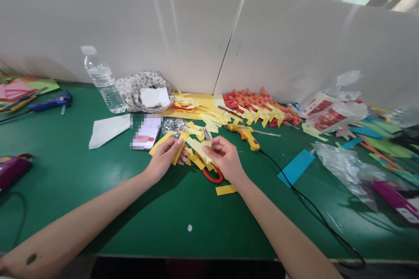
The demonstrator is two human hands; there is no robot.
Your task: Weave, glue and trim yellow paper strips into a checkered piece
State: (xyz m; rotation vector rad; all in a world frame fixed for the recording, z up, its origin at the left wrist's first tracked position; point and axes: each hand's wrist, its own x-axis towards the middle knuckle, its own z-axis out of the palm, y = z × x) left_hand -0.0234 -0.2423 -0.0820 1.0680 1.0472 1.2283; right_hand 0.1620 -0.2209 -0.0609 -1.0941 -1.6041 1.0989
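Note:
My left hand is closed on a yellow paper strip, pinched between thumb and fingers. In my right hand a pale yellow paper strip is pinched, its far end reaching toward the left hand. Scissors with red handles lie beneath the hands, partly covered by loose yellow strips. One more yellow strip rests on the green table just below the right wrist. A round dish of small beads or eyes sits behind the left hand.
A yellow glue gun with a black cord lies to the right. Woven red and yellow paper pieces are piled along the partition. A phone, a water bottle and a spotted cloth bag stand left; a blue paper piece lies right.

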